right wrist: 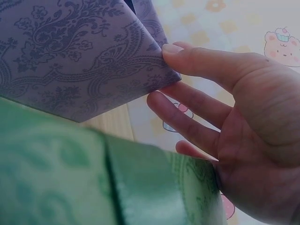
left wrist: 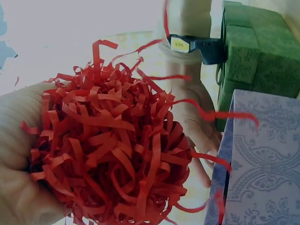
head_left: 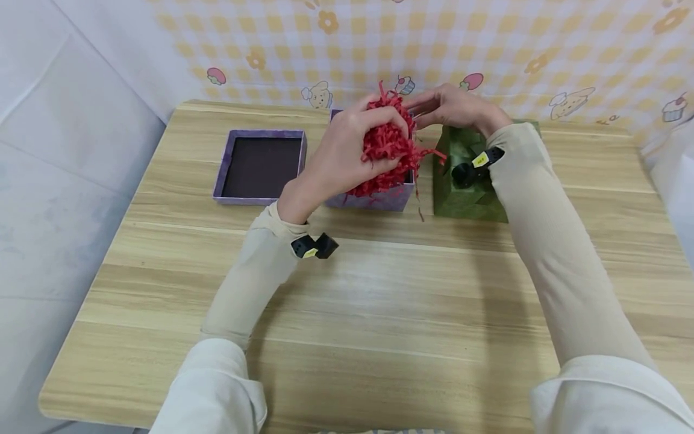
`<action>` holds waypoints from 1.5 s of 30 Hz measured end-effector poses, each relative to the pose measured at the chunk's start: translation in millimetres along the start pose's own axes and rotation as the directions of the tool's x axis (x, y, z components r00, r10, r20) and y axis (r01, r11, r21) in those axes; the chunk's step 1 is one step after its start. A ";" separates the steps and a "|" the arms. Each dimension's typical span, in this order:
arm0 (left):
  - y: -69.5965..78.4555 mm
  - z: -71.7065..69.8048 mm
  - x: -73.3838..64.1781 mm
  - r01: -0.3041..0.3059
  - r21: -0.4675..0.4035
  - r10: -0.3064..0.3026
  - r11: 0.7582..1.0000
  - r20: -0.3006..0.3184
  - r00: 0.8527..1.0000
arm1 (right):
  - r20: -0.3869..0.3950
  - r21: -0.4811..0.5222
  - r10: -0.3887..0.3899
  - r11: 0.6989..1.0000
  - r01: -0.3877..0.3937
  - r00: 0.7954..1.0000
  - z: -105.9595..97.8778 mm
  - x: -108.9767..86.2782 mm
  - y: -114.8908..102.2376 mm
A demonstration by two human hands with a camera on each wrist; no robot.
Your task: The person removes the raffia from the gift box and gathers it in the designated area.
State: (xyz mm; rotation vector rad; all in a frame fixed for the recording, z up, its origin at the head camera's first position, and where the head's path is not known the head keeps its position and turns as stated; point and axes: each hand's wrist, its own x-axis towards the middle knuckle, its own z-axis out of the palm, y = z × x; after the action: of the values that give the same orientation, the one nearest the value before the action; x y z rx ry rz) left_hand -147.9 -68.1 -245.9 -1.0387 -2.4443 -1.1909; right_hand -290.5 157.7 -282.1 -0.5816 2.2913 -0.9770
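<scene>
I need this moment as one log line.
left hand: holds red shredded paper; right hand: pinches purple patterned box at corner; shallow purple lid: left of box; green ribboned box: right of purple box

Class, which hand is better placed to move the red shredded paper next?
Probably the left hand: it grips the red shredded paper, while the right hand touches the patterned purple box.

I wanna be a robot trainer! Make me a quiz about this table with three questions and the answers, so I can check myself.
1. Which hand holds the red paper?
2. What colour is the inside of the lid? a) yellow b) black c) white
3. True or false: the purple box stands between the lid and the green box.

Key
1. The left hand.
2. b
3. True
</scene>
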 end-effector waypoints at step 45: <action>-10.3 36.6 -93.7 -0.110 -0.009 0.109 0.994 0.234 0.966 | -0.012 -0.049 -0.019 0.999 0.018 1.000 0.2 -5.0 -0.7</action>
State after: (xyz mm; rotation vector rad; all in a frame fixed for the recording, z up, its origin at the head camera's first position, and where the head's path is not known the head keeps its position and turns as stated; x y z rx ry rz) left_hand -83.7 -91.2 -320.7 -1.3651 -2.5199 -1.0820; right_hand -286.6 160.0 -280.0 -0.6200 2.3299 -0.9384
